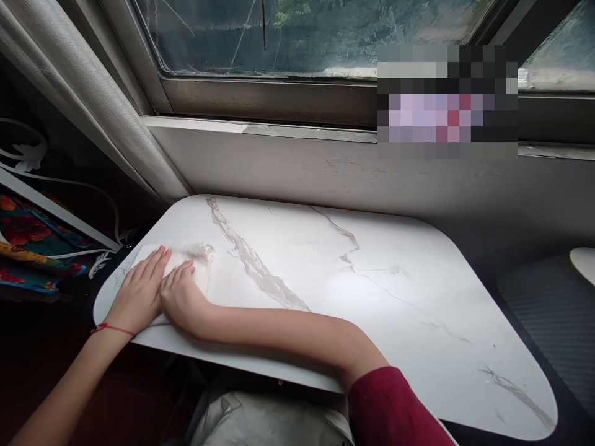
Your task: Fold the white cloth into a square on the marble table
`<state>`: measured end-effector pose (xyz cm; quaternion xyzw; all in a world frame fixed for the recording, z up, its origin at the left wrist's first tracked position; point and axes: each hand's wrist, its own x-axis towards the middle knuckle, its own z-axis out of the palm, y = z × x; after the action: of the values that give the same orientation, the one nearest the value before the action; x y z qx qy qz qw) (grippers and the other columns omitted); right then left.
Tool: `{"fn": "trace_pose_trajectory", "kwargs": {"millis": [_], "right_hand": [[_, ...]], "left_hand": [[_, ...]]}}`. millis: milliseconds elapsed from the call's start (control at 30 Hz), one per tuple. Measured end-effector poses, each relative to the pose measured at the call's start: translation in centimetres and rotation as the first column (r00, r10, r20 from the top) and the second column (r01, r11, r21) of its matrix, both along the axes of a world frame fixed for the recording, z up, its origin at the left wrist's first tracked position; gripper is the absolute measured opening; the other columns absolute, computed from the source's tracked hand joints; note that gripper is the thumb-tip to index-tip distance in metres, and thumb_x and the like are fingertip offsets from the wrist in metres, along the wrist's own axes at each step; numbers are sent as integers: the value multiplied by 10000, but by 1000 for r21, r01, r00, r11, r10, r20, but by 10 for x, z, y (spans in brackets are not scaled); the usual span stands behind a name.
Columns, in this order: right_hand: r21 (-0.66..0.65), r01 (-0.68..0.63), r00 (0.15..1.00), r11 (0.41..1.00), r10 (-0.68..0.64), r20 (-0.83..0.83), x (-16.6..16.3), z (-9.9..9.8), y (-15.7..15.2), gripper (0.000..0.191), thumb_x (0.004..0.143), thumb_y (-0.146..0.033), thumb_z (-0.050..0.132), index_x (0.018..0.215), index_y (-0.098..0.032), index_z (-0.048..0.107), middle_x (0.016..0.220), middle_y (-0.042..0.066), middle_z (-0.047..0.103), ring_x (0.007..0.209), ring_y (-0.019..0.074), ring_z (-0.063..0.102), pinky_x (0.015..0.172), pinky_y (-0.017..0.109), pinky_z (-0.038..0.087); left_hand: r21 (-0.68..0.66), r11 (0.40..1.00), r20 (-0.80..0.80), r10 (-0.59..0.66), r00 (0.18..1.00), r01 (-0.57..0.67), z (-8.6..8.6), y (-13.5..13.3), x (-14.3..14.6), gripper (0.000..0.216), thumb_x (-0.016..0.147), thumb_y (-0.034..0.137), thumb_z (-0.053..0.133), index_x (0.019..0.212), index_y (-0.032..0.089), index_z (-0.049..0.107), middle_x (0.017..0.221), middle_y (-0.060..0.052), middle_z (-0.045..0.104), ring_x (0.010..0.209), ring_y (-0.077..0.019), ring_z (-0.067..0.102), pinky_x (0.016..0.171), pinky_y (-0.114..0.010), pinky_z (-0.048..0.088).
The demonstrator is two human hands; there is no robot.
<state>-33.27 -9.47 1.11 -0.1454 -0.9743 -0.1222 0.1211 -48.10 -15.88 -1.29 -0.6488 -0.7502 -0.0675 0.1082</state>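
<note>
A thin white cloth [203, 275] lies spread on the left end of a white marble-patterned tabletop [372, 297]. Its far corner carries a grey smudge. My left hand [146, 285] rests flat on the cloth, fingers stretched out and pointing away; a red string circles that wrist. Beside it, touching, my right hand [183, 300] presses on the cloth with its fingers curled, and its fingertips are partly hidden. The right forearm, in a dark red sleeve, crosses low over the table's front edge.
Behind the table stand a pale wall [279, 161] and a window [302, 43], with a pixelated patch at the sill. A light curtain [93, 74] hangs at left, near white cables [93, 186] and flowered fabric [32, 248]. A dark ribbed surface [553, 316] lies at right.
</note>
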Motion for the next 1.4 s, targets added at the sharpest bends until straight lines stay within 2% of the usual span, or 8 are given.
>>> {"fn": "trace_pose_trajectory", "kwargs": {"millis": [100, 267, 400, 600, 800, 1100, 1267, 1400], "right_hand": [[-67, 36, 999, 997, -35, 7, -3, -5, 34, 458, 1000, -160, 382, 1330, 122, 526, 1327, 356, 571, 1214, 364, 618, 985, 485, 498], [-139, 11, 996, 990, -24, -90, 4, -18, 100, 514, 1010, -277, 406, 1379, 75, 476, 1433, 320, 491, 1327, 360, 501, 1082, 497, 406], [-179, 92, 985, 980, -115, -126, 14, -27, 143, 538, 1001, -265, 410, 1403, 92, 431, 1455, 329, 456, 1372, 355, 441, 1131, 480, 348], [-226, 170, 963, 959, -211, -169, 37, -34, 191, 502, 996, -239, 385, 1386, 67, 464, 1473, 293, 462, 1400, 357, 403, 1143, 463, 327], [-215, 155, 958, 964, -200, -205, 41, -37, 201, 438, 984, -218, 391, 1324, 31, 510, 1417, 279, 511, 1345, 337, 439, 1106, 451, 357], [-211, 167, 970, 963, -198, -138, 49, -23, 186, 341, 949, -173, 419, 1206, -13, 577, 1207, 230, 609, 1140, 301, 513, 1006, 386, 401], [-170, 166, 985, 971, -171, -15, 73, -15, 155, 333, 953, -222, 417, 1135, -26, 615, 1091, 215, 636, 1009, 314, 544, 852, 400, 425], [-109, 136, 991, 985, -134, 19, 112, -14, 125, 349, 943, -243, 431, 1141, -25, 618, 1060, 212, 636, 947, 308, 541, 792, 404, 414]], "left_hand": [[10, 998, -19, 64, 998, -64, -3, 39, 0, 685, 913, 330, 247, 1528, 46, 344, 1562, -225, 387, 1453, -340, 383, 1180, -510, 327], [59, 992, -1, 115, 993, -115, -8, 115, -2, 661, 882, 300, 335, 1498, 69, 399, 1531, -209, 446, 1431, -347, 409, 1153, -526, 336], [5, 996, -10, 89, 996, -89, -2, 173, 11, 627, 907, 293, 315, 1470, 38, 422, 1545, -215, 423, 1433, -333, 403, 1156, -495, 320], [7, 999, 35, 38, 999, -39, 0, 228, 45, 612, 914, 252, 301, 1449, -21, 420, 1549, -242, 399, 1443, -329, 374, 1166, -470, 282], [35, 999, 68, 29, 997, -31, -5, 231, 46, 605, 944, 289, 279, 1465, 10, 413, 1565, -210, 391, 1459, -304, 352, 1192, -444, 239], [-78, 997, 37, 5, 999, -2, 8, 215, 52, 621, 969, 288, 265, 1502, -20, 339, 1597, -220, 324, 1483, -316, 300, 1208, -430, 206], [-203, 976, 4, -73, 997, 72, 24, 190, 63, 594, 948, 342, 350, 1454, 37, 412, 1506, -213, 435, 1366, -370, 417, 1103, -482, 357], [-219, 966, -35, -152, 988, 141, 33, 163, 96, 475, 920, 381, 432, 1280, 93, 548, 1318, -219, 559, 1217, -386, 505, 968, -497, 441]]}}
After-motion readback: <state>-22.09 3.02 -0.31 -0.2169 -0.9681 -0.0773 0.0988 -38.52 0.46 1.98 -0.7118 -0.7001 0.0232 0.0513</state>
